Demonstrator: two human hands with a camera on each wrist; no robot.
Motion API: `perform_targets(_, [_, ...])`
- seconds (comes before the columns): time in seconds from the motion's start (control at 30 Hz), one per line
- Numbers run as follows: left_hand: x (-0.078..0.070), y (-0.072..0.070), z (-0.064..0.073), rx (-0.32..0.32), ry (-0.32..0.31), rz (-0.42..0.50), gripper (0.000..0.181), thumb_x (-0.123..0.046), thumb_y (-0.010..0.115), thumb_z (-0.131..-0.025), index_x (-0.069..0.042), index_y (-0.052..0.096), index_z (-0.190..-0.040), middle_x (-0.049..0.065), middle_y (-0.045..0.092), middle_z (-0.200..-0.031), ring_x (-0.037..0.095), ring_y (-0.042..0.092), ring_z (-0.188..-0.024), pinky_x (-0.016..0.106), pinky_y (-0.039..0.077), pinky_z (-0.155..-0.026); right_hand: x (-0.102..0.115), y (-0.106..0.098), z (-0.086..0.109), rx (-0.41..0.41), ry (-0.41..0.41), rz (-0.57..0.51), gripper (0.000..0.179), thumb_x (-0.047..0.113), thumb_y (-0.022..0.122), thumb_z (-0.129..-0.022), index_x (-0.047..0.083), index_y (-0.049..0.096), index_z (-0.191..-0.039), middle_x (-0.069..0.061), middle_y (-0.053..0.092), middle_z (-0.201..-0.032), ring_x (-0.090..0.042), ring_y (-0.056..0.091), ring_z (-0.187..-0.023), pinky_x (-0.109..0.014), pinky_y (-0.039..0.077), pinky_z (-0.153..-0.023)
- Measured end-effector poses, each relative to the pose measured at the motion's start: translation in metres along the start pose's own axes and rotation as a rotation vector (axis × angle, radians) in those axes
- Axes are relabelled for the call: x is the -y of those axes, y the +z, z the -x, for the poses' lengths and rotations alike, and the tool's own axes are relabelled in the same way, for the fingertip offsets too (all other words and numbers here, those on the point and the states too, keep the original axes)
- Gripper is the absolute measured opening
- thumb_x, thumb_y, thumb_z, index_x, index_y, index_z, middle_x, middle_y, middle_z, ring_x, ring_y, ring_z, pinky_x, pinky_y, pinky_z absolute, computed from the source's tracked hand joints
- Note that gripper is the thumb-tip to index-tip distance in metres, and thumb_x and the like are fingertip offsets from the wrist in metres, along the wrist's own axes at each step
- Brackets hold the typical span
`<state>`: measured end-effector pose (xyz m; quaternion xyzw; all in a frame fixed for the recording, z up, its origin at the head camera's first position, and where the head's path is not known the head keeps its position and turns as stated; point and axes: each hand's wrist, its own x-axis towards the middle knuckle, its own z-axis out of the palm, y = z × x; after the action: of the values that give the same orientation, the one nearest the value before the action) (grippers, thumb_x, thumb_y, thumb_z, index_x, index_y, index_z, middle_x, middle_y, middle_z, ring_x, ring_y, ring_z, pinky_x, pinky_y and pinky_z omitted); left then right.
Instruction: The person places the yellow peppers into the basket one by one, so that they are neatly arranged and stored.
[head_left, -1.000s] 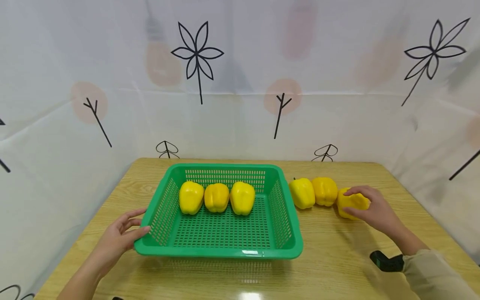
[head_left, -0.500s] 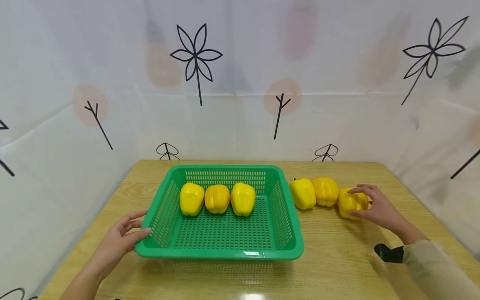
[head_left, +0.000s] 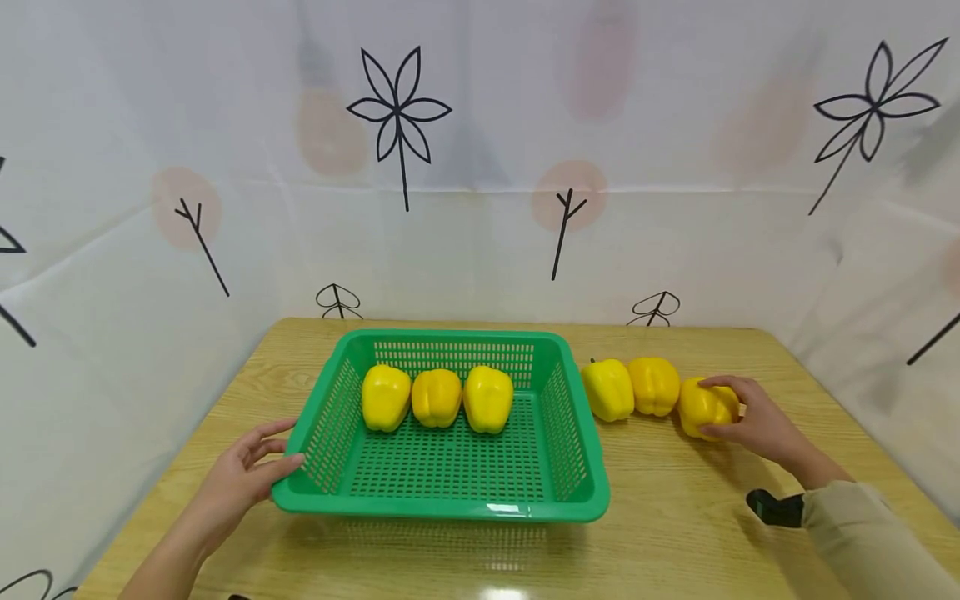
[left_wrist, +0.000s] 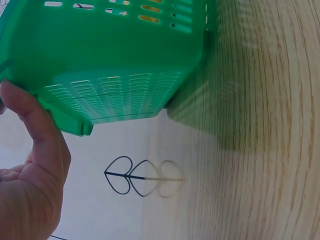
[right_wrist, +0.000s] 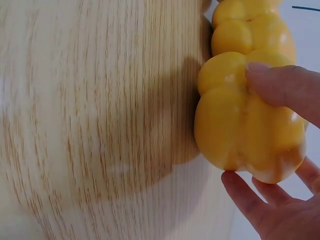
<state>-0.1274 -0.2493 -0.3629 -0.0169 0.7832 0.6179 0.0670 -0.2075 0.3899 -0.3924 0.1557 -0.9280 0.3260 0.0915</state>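
Note:
My left hand [head_left: 238, 475] holds the left rim of a green plastic basket [head_left: 442, 506], thumb over the edge and fingers outside it. In the left wrist view the thumb [left_wrist: 37, 120] meets the rim of the basket [left_wrist: 115, 60]. Three yellow bell peppers, one of them the middle pepper [head_left: 436, 398], sit in a row toward the basket's back. To the right, my right hand [head_left: 765, 423] grips the rightmost yellow bell pepper [head_left: 705, 406] on the table. The right wrist view has the thumb on one side of this bell pepper [right_wrist: 245, 120] and fingertips on the other.
Two more yellow bell peppers, a stemmed one [head_left: 608, 390] and a deeper yellow one [head_left: 654, 386], stand between the basket and the gripped one. The wooden table [head_left: 660, 533] backs onto a patterned white curtain [head_left: 465, 250]. A black device [head_left: 776, 508] sits by my right sleeve.
My right hand has closed in on the rightmost bell pepper, its fingers now around it. The left hand stays at the basket rim, and the basket keeps its place.

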Motion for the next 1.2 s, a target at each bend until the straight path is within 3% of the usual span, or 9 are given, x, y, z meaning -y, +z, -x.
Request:
perform_targets(0.3, [0.0, -0.001, -0.001, 0.016, -0.008, -0.005, 0.064, -0.019, 0.064, -0.09, -0.005, 0.029, -0.141, 0.014, 0.047, -0.113, 0.019, 0.062, -0.084, 0.037, 0.053, -0.067, 0.002, -0.002, 0.001, -0.005, 0.042, 0.021, 0.059, 0.012, 0.081, -0.072, -0.005, 0.05, -0.12, -0.034, 0.035, -0.122, -0.051, 0.033, -0.108, -0.068, 0.033, -0.08])
perform_targets(0.47, [-0.001, 0.0, -0.001, 0.011, -0.001, -0.005, 0.062, -0.019, 0.064, -0.09, -0.005, 0.03, -0.141, 0.013, 0.048, -0.112, 0.019, 0.062, -0.084, 0.037, 0.053, -0.066, 0.005, -0.006, 0.001, -0.025, 0.02, 0.035, 0.057, 0.009, 0.081, -0.071, -0.005, 0.052, -0.119, -0.032, 0.037, -0.119, -0.049, 0.036, -0.104, -0.048, 0.048, -0.07])
perform_targets(0.6, [-0.001, 0.0, -0.001, 0.004, -0.003, 0.002, 0.062, -0.018, 0.064, -0.09, -0.006, 0.031, -0.14, 0.012, 0.048, -0.111, 0.019, 0.062, -0.084, 0.037, 0.053, -0.066, 0.011, -0.01, 0.0, -0.035, -0.012, 0.028, 0.057, 0.007, 0.081, -0.071, -0.006, 0.052, -0.118, -0.032, 0.038, -0.119, -0.049, 0.038, -0.102, -0.032, 0.05, -0.061])
perform_targets(0.87, [0.0, -0.001, 0.0, 0.008, 0.004, 0.003, 0.062, -0.018, 0.064, -0.089, -0.005, 0.031, -0.14, 0.013, 0.047, -0.111, 0.019, 0.063, -0.084, 0.038, 0.053, -0.066, 0.02, -0.017, 0.001, -0.042, -0.004, 0.036, 0.055, 0.011, 0.079, -0.075, -0.005, 0.051, -0.12, -0.031, 0.036, -0.121, -0.05, 0.036, -0.102, -0.054, 0.047, -0.067])
perform_targets(1.03, [0.0, -0.001, 0.001, 0.007, 0.001, 0.001, 0.062, -0.018, 0.064, -0.089, -0.005, 0.031, -0.14, 0.014, 0.047, -0.111, 0.019, 0.063, -0.083, 0.038, 0.053, -0.067, 0.026, -0.02, 0.0, -0.05, -0.011, 0.012, 0.054, 0.009, 0.078, -0.075, -0.004, 0.051, -0.12, -0.029, 0.035, -0.12, -0.045, 0.038, -0.1, -0.031, 0.051, -0.063])
perform_targets(1.2, [0.0, -0.001, 0.001, 0.006, -0.003, -0.005, 0.062, -0.019, 0.064, -0.089, -0.006, 0.031, -0.14, 0.014, 0.047, -0.112, 0.019, 0.062, -0.083, 0.038, 0.053, -0.067, 0.032, -0.02, -0.003, -0.072, -0.045, 0.007, 0.055, 0.004, 0.079, -0.073, -0.005, 0.051, -0.12, -0.027, 0.037, -0.118, -0.039, 0.041, -0.096, -0.014, 0.045, -0.063])
